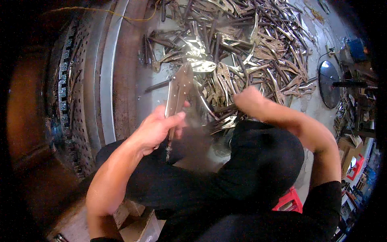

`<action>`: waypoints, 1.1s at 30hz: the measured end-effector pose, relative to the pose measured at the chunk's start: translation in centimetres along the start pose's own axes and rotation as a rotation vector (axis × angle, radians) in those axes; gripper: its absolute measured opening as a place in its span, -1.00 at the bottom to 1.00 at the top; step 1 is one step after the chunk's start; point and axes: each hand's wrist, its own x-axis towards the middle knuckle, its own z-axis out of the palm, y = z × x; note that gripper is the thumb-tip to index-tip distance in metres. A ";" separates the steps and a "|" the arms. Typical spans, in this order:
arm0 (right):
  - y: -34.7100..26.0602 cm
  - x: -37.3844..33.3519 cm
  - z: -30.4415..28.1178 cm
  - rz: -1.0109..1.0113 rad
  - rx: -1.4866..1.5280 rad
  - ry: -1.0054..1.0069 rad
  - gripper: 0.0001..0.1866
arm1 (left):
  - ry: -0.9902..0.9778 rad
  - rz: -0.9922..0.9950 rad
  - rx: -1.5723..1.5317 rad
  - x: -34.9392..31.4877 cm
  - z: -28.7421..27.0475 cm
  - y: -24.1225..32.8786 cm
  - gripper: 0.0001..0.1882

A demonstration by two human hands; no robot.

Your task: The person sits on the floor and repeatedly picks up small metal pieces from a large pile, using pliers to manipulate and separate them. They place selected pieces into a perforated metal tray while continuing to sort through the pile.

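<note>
My left hand (155, 129) is closed around the handles of a pair of locking pliers (176, 94). The pliers stand nearly upright, riveted jaw end up, with the screw end below my hand near my lap. Out over the right side of a big heap of locking pliers (278, 52) is my right hand (249, 100), near the heap's close edge. Its fingers are hidden and blurred, so what it touches does not show. In the heap, pliers with shiny and dark handles lie crossed over one another on the grey floor.
A long metal frame with a perforated panel (80, 88) runs along the left. A yellow cord (117, 15) crosses the top left. At right are a dark round disc (329, 84) and cluttered shelving. A red plastic item (291, 200) sits beside my right leg, and an opened cardboard box (137, 228) lies below.
</note>
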 end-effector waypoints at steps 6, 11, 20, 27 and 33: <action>5.8 -10.7 -1.4 0.267 0.623 0.245 -0.76 | -0.121 -0.025 0.002 1.0 0.3 -1.0 -0.65; 1.0 -9.6 0.6 0.111 1.936 0.416 -0.50 | -0.210 -0.099 -0.087 2.0 1.7 -1.1 -0.61; -2.6 -5.2 0.3 -0.048 1.864 0.427 -0.46 | -0.290 -0.166 -0.286 2.2 3.1 -0.3 -0.50; -2.4 -5.6 0.4 -0.067 1.867 0.329 -0.47 | -0.252 -0.145 -0.353 2.7 2.7 -0.2 -0.49; -2.3 -5.4 0.5 -0.133 1.715 0.467 -0.49 | -0.260 -0.092 -0.370 2.5 2.7 0.3 -0.46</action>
